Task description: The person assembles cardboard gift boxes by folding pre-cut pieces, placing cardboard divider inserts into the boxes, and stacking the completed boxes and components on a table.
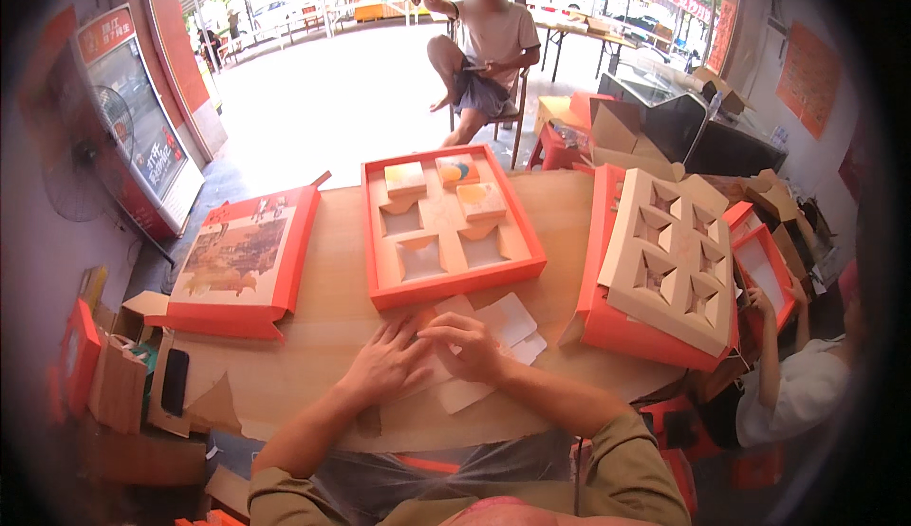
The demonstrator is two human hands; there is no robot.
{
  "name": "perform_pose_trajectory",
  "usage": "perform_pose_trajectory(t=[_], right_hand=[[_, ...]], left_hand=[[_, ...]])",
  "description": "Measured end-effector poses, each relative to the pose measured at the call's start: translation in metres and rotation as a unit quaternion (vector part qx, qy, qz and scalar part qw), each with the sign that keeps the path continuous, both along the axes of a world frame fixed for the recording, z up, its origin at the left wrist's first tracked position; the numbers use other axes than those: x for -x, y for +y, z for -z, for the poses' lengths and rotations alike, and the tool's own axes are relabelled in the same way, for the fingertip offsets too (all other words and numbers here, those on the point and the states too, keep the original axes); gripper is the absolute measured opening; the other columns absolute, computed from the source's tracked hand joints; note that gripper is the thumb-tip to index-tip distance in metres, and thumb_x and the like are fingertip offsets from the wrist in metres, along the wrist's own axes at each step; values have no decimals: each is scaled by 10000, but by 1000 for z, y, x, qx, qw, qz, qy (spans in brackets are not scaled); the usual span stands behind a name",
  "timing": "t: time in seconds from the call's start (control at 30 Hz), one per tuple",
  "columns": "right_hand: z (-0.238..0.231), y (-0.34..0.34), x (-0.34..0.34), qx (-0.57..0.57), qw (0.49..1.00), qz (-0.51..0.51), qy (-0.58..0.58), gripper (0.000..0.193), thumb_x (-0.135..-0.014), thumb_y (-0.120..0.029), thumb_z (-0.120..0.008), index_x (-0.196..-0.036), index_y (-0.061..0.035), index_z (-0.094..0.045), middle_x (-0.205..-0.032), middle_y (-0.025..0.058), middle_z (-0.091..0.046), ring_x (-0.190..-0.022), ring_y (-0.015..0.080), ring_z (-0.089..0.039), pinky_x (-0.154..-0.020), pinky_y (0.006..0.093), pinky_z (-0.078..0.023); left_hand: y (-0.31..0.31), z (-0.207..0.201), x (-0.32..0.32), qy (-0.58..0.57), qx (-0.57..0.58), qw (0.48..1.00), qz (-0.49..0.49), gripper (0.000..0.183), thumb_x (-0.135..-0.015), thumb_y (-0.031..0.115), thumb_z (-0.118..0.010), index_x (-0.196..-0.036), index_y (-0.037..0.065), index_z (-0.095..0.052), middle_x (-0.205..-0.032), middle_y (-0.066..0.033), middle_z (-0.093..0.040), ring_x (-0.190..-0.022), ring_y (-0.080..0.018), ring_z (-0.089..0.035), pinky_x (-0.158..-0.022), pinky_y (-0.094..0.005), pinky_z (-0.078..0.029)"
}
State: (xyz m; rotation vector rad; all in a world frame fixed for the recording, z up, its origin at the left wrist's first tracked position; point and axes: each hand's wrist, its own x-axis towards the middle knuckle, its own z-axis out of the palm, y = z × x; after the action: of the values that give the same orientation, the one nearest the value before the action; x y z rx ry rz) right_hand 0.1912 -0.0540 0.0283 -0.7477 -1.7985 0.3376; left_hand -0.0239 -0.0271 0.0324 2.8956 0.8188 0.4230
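Note:
My left hand [387, 362] lies flat near the table's front edge, fingers stretched over pale card. Beside it, my right hand [465, 346] has its fingers curled together close to the left fingertips; whatever they pinch is hidden. Under and around both hands is a flat, unfolded small carton [513, 315] with white flaps, partly covered by my right hand. Just beyond stands an open red gift box [459, 287] with a cardboard insert. Three small printed cartons [406, 178] sit toward its far end, and several insert openings hold nothing.
A printed red box lid [237, 258] lies at left on the wooden table [332, 374]. Stacked cardboard inserts [655, 260] rest on red boxes at right. There a co-worker [797, 374] handles another red box [765, 270]. Beyond the table a person [489, 42] sits on a chair.

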Motion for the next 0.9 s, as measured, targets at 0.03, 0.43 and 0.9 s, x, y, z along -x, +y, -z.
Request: perform_pose_trajectory(t=[0.03, 0.43, 0.9], right_hand=[[-1, 0, 1, 9, 1000, -1, 10, 283, -826, 101, -640, -1058, -32, -731, -983, 130, -703, -826, 268, -705, -685, 347, -574], [-11, 5, 3, 141, 986, -85, 32, 265, -869, 78, -632, -1096, -14, -733, -989, 112, -719, -856, 168, -696, -692, 276, -557], [21, 21, 4, 265, 956, -56, 112, 257, -920, 46, -565, -1126, 17, -717, -937, 68, -724, -851, 115, -656, -761, 269, -552]], left_hand=[[-1, 3, 0, 0, 4, 1000, -1, 587, -961, 445, -596, -1426, 92, -530, -1538, -235, -433, -1461, -441, -358, -1222, -533, -274], [7, 9, -5, -57, 71, 996, 5, 512, -870, 390, -753, -1232, 59, -607, -1362, -205, -549, -1251, -422, -549, -1039, -508, -470], [8, -4, -12, -104, -35, 992, 68, 361, -808, 199, -784, -1145, 94, -704, -1196, -136, -655, -1133, -350, -644, -925, -432, -572]])
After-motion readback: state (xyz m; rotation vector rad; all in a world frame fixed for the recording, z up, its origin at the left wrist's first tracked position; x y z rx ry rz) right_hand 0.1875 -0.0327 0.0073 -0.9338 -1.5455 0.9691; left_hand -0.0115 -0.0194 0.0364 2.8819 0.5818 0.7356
